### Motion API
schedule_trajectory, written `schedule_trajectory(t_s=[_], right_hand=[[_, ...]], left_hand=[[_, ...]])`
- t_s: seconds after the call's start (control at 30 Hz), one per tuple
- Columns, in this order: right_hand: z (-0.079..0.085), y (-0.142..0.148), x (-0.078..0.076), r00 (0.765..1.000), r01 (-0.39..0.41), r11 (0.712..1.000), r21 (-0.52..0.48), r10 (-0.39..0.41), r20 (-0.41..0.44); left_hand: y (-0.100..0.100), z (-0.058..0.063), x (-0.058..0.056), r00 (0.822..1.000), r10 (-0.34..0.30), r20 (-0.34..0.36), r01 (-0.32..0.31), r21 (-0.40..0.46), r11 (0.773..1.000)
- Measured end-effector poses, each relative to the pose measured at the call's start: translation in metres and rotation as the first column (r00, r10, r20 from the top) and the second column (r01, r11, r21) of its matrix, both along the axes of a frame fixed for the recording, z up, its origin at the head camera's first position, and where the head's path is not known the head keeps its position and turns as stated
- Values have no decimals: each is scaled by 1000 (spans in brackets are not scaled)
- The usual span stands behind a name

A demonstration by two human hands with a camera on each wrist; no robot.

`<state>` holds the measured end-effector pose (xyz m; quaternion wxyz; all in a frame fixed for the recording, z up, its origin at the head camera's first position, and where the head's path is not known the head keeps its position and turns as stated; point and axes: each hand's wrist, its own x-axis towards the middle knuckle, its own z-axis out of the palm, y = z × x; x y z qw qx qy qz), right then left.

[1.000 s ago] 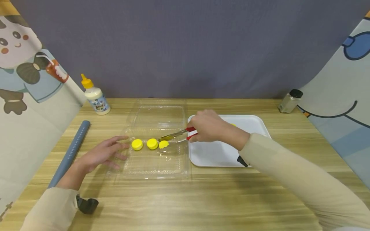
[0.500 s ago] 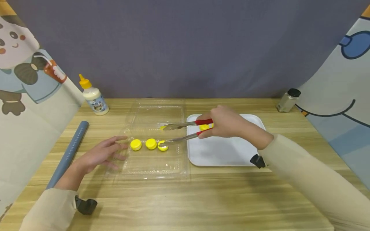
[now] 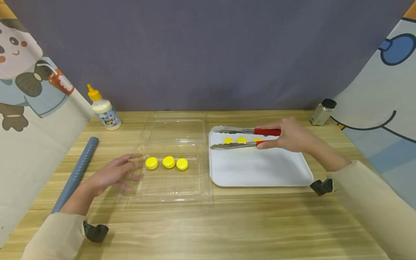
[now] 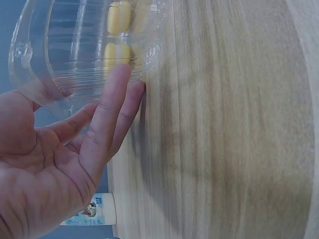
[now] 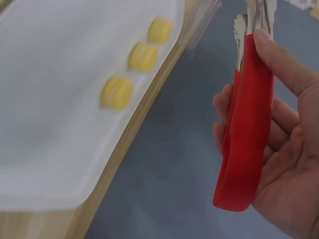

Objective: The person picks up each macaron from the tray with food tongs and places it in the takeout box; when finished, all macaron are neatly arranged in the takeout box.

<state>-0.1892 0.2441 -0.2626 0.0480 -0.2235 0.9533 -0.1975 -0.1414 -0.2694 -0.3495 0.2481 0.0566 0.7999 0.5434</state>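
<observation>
My right hand point(image 3: 294, 135) holds red-handled metal tongs point(image 5: 246, 119) above the back of a white tray point(image 3: 260, 169). The tong arms are spread, with nothing between their tips. Behind them on the tray lie three yellow macarons point(image 5: 117, 93), pale filling showing at their sides. To the left, a hinged clear plastic box point(image 3: 173, 186) lies with its lid back. Three more yellow macarons point(image 3: 168, 162) sit in a row inside. My left hand point(image 3: 118, 171) is at the box's left side, its fingers extended along the clear wall point(image 4: 82, 84) in the left wrist view.
A squeeze bottle point(image 3: 106, 112) with a yellow nozzle stands at the back left, and a grey-blue rod point(image 3: 76, 173) lies along the left side. At the back right is a black-capped jar point(image 3: 323, 112). A dark curtain point(image 3: 208, 54) hangs behind the table.
The tongs have opened and let go of the rightmost macaron in the box. My right hand has carried them rightward over the tray. The left hand stays at the box.
</observation>
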Motion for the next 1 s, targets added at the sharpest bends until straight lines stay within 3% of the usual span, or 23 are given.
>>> schedule_trajectory(t_s=[0.13,0.3,0.5,0.77,1.0], right_hand=[[-5,32,-1,998,58,998,26,-57,-34],[-12,67,1,987,162,980,119,-161,-16],[-24,96,-1,986,160,972,170,-148,-82],[-36,110,-3,982,174,963,207,-154,-112],[-45,109,-7,984,176,964,197,-171,-43]], left_hand=[[1,1,0,1000,0,4,0,-3,1000],[1,1,0,1000,2,5,-2,-11,1000],[1,1,1,1000,6,-1,-6,-18,1000],[3,2,0,1000,10,1,-10,-33,999],[4,3,1,1000,13,1,-13,-32,999]])
